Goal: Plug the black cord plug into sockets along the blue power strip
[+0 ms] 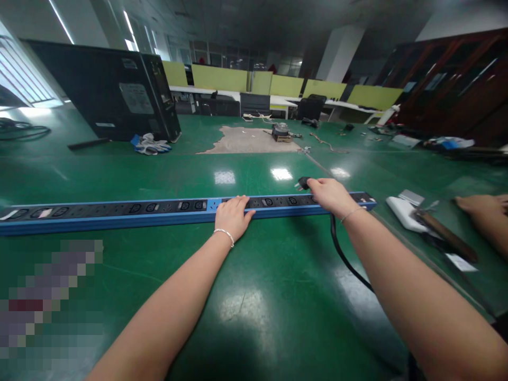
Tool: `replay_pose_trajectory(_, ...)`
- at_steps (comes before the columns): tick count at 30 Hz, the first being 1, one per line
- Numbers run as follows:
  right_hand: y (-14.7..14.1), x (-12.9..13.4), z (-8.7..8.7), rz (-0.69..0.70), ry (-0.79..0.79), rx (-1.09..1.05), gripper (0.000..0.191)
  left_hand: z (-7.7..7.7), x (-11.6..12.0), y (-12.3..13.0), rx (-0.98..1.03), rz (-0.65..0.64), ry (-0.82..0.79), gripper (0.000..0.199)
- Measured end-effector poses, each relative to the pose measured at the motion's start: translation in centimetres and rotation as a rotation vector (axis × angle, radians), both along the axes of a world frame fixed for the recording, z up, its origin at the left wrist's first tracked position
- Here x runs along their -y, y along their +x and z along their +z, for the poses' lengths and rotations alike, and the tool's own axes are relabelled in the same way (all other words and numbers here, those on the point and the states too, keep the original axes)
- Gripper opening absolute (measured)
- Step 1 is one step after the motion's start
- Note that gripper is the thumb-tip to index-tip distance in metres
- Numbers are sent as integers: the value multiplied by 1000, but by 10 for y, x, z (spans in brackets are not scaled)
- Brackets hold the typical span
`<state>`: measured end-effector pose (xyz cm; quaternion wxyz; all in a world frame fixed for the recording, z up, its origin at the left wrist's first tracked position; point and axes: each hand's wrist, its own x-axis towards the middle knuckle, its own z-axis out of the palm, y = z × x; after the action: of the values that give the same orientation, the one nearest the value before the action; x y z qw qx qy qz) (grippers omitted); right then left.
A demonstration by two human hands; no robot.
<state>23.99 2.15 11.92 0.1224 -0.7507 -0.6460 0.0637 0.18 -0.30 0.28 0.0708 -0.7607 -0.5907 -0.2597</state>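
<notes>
A long blue power strip (119, 217) with black sockets lies crosswise on the green tabletop (270, 264). My left hand (233, 216) rests on the strip near its middle, fingers stretched over the top face and thumb apart. Between the closed fingers of my right hand (331, 194) is a black power plug (304, 183), its metal prongs pointing left. The plug is above the strip's right part, apart from the sockets. From under my right hand a thick black cord (343, 259) hangs down and runs toward the lower right, partly behind my forearm.
A black computer case (119, 95) and work gloves (150, 144) stand and lie at the back left. At right are a white device (405, 212), a hammer-like tool (446, 233) and another person's hand (486, 217). A blurred-out item (47, 291) lies front left.
</notes>
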Motion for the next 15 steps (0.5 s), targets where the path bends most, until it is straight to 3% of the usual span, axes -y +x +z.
replay_pose_trajectory(4,-38,0,-18,138,-157,-95,52,2,0,-3,44,23,2,41)
replay_pose_trajectory(8,-76,-4,-31,302,-259,27,57,2,0,-3,59,28,16,39)
replay_pose_trajectory(11,-92,-5,-30,377,-300,191,59,1,0,-3,64,28,22,38)
replay_pose_trajectory(15,-102,-7,-22,473,-325,350,47,0,-1,-4,77,13,29,37)
